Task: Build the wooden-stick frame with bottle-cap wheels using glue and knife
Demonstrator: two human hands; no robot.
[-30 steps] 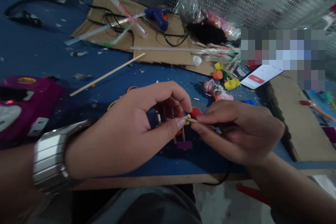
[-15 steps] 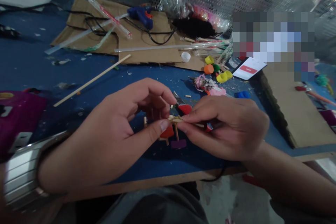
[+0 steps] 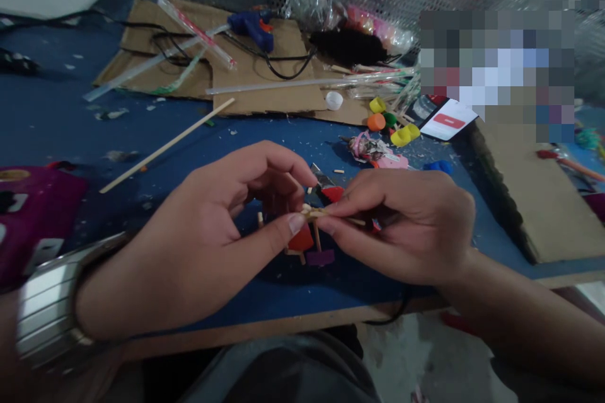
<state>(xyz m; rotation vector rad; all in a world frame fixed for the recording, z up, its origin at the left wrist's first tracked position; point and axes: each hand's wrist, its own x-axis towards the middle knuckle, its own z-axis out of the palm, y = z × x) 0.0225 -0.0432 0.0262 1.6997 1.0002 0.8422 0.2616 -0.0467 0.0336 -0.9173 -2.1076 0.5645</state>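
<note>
My left hand (image 3: pixel 212 227) and my right hand (image 3: pixel 406 220) meet over the table, pinching a small wooden-stick assembly (image 3: pixel 314 213) between thumbs and fingers. Pale lumps sit on its top, and my fingers cover much of it. Just below hang a short stick with a purple block (image 3: pixel 320 257) at its foot and an orange-red piece (image 3: pixel 301 239) with stick ends around it. Whether these are joined to the pinched part I cannot tell. Behind the fingertips lies a grey-and-red tool (image 3: pixel 332 193), partly hidden.
A long thin stick (image 3: pixel 167 145) lies to the left. A blue glue gun (image 3: pixel 253 30) and clear glue sticks rest on cardboard (image 3: pixel 274 97) at the back. Small colored caps (image 3: pixel 377 121), a pink wrapped item (image 3: pixel 378 154) and a phone (image 3: pixel 449 119) are right of centre. A purple bag (image 3: pixel 42 214) sits left.
The view has shifted very slightly. My right hand has moved a little to the left; both hands keep their pinch on the wooden-stick assembly.
</note>
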